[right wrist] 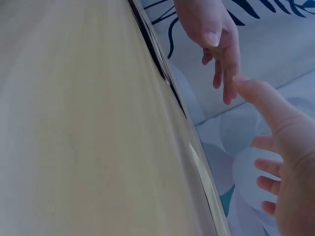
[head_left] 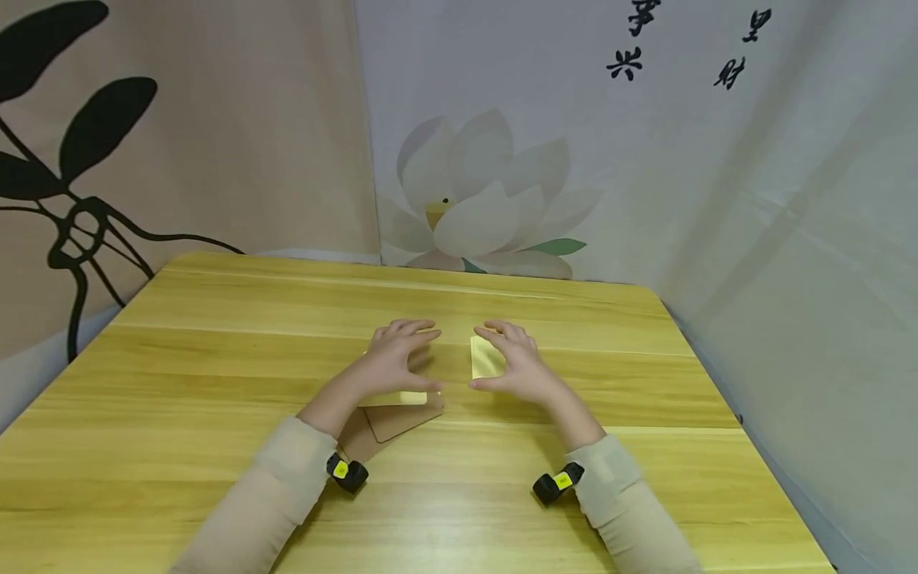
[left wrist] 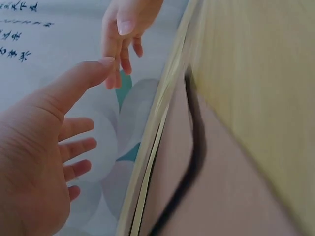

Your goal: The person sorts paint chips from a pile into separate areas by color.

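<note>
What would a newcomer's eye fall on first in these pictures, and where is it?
First, the left hand and right hand, facing each other above the middle of the table. A yellow sheet shows partly behind the right hand, and brown card below the left hand. Behind, a large pale lotus stands out on the backdrop.

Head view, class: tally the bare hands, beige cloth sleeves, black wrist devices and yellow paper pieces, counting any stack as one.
Left bare hand, right bare hand: 2
Beige cloth sleeves: 2
Black wrist devices: 2
Yellow paper pieces: 2
Total: 8
</note>
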Demonstrator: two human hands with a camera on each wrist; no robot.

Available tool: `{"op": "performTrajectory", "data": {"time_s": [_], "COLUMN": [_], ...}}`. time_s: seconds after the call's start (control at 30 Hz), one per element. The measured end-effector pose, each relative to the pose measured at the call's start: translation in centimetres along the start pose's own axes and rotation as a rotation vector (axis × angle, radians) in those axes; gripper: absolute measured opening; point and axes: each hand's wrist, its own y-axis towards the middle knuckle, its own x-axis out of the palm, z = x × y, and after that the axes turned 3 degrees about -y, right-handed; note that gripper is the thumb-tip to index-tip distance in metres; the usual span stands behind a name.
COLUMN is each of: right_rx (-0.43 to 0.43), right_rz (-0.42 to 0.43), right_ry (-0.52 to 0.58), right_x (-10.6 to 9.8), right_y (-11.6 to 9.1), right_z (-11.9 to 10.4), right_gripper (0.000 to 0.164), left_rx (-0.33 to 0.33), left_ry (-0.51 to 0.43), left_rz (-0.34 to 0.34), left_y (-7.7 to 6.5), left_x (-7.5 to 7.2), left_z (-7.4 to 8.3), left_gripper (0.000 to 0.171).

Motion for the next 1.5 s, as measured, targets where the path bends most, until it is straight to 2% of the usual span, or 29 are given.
{"op": "performTrajectory", "data": {"time_s": [0.17,0.5,0.63,0.8,1.03,1.3,1.5], "right_rx": [-0.022,-0.037,-0.021,0.025,0.033,0.055,0.057], "right_rz": [-0.007,-0.035,-0.05,-0.088,-0.137,-0.175,-0.187], "right_ry": [-0.001,0.02,0.008,-0.004,-0.02,-0.021,-0.063], "right_x": [0.8,2.6,3.3,3.9,4.7,5.7,6.1], "right_y": [0.7,1.8,2.5,3.2,4.2,4.7,5.0], "right_z": [-0.9,-2.3,-2.7,-2.9,-3.3,-3.7,-4.2], "right_gripper": [0.09,0.089,0.09,0.092,0.095,0.094,0.095], "left_rx": [-0.001,-0.032,-0.041,-0.06,-0.094,-0.129,-0.137], "left_ry": [-0.003,0.014,0.008,-0.011,-0.023,-0.046,-0.055], "left_rz": [0.013,-0.002,-0.005,-0.026,-0.06,-0.093,-0.097], "left_y": [-1.0,-3.1,-3.7,-4.0,-4.1,-4.5,-4.6], "left_x": [-0.5,-1.7,-2.2,-2.6,-2.6,-2.6,-2.6], "left_z": [-1.0,-3.2,-4.1,-5.2,-6.4,-7.2,-7.5], "left_gripper": [0.089,0.092,0.092,0.092,0.093,0.095,0.095]}}
